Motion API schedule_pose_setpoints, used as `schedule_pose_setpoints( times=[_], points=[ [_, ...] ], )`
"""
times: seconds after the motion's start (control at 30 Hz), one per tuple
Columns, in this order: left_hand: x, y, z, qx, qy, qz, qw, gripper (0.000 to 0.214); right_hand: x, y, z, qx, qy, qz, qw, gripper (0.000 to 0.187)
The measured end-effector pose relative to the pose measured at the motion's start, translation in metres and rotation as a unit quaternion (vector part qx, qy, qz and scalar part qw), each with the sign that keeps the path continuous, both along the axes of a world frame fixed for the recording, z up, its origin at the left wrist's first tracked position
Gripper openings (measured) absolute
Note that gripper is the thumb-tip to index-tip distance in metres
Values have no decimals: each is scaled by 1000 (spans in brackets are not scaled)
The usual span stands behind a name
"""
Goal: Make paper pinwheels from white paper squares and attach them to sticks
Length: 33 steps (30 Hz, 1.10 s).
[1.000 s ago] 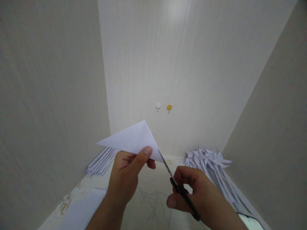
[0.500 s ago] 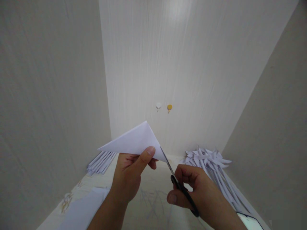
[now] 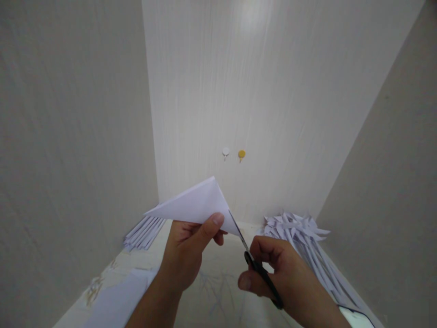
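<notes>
My left hand (image 3: pixel 186 253) pinches a white paper folded into a triangle (image 3: pixel 196 204), thumb on its lower edge, holding it up in front of the back wall. My right hand (image 3: pixel 276 273) grips black-handled scissors (image 3: pixel 254 262); the blades point up and left and meet the paper's right edge just beside my left thumb. Both hands hover above a pale tabletop (image 3: pixel 218 291).
A pile of long pointed paper pieces (image 3: pixel 303 241) lies at the right, a smaller bundle of paper strips (image 3: pixel 143 230) at the left, and a flat white sheet (image 3: pixel 116 300) near the front left. Walls close in on three sides; two small round hooks (image 3: pixel 234 153) sit on the back wall.
The scissors' blades have worked a little further up along the paper's right edge. Both hands and the paper have shifted slightly to the right.
</notes>
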<state>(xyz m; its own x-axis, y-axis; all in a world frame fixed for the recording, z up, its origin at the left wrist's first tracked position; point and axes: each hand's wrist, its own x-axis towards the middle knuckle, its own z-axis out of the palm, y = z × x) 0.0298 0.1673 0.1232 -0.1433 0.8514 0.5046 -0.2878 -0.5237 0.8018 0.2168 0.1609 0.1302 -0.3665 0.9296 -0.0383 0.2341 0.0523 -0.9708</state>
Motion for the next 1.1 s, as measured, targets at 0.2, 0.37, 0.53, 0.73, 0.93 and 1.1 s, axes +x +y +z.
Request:
schedule_pose_setpoints(
  times=[0.2,0.37,0.53,0.73,0.93,1.1],
  points=[
    [0,2,-2,-1,-10,-10,1000,26,-2,0,-1,8,10,4,1000,44],
    [0,1,0,-13,0,-21,1000,24,-3,0,-2,12,18,9,1000,45],
    [0,-1,-1,-25,20,-15,999,25,-3,1,-3,17,18,5,1000,46],
    [-6,2,-6,-18,53,31,998,41,0,3,-5,22,9,-10,1000,48],
    [-4,4,-7,-5,39,30,999,40,0,1,-3,21,15,-5,1000,45],
    [-2,6,-8,-6,20,19,1000,31,-3,0,1,0,34,3,999,47]
  ],
)
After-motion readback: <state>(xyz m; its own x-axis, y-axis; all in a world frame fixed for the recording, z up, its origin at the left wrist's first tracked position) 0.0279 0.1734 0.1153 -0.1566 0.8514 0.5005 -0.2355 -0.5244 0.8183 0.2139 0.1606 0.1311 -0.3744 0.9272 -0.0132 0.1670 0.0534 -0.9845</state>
